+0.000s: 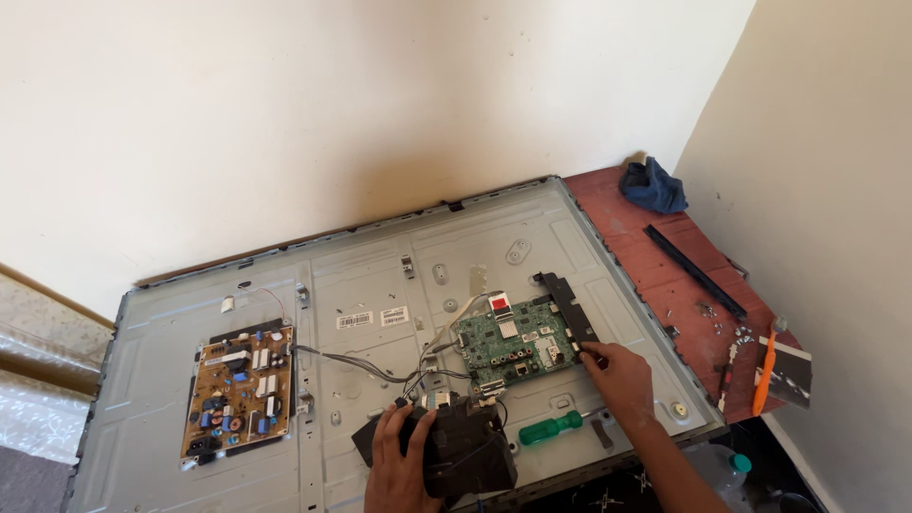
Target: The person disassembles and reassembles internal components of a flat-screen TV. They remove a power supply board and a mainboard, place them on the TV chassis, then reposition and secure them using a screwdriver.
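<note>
The right hand (619, 372) pinches the right edge of the green circuit board (518, 344), which lies on the grey metal panel (380, 275) just left of it, while the left hand (399, 456) clasps a black box (465, 446) nearer the body.

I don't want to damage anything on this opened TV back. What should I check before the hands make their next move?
1. Right hand at the green circuit board's right edge: ok, touching there.
2. Left hand steadying the black block: ok, gripping it.
3. Grey wires running to the brown board unplugged: cannot tell.
4. Green-handled screwdriver within reach: ok, lying beside the right hand.
5. Green board's screws removed: cannot tell.
</note>
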